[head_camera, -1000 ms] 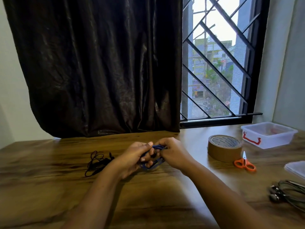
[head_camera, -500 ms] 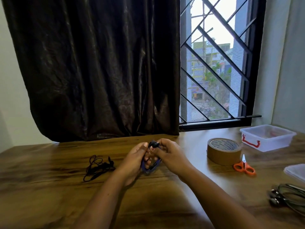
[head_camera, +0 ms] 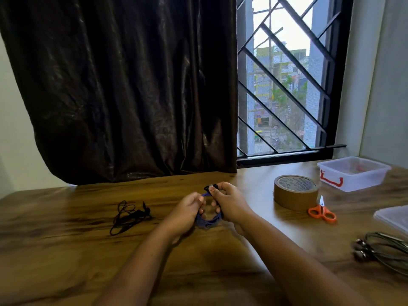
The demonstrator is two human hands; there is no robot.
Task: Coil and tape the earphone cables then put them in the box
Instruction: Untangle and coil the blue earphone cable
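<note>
The curled fingers [head_camera: 215, 188] of the right hand [head_camera: 230, 204] are pinching the dark earbud end [head_camera: 208, 187] of a blue earphone cable [head_camera: 207, 222]. The left hand [head_camera: 186, 209] is facing it with its own fingers curled round the opposite side of the loop, so both hands are gripping one small coil over the middle of the brown wooden table [head_camera: 66, 250]. A tangled black earphone cable [head_camera: 130, 215] is lying loose to the left, apart from the hands. To the right, a wide roll of brown packing tape [head_camera: 295, 192] is lying flat with small orange-handled scissors [head_camera: 323, 214] just beside it. Beyond them a clear plastic box with a red clasp [head_camera: 353, 175] is sitting lidless near the window. A grey-green earphone cable with metallic buds [head_camera: 384, 250] is resting at the table's near right edge.
</note>
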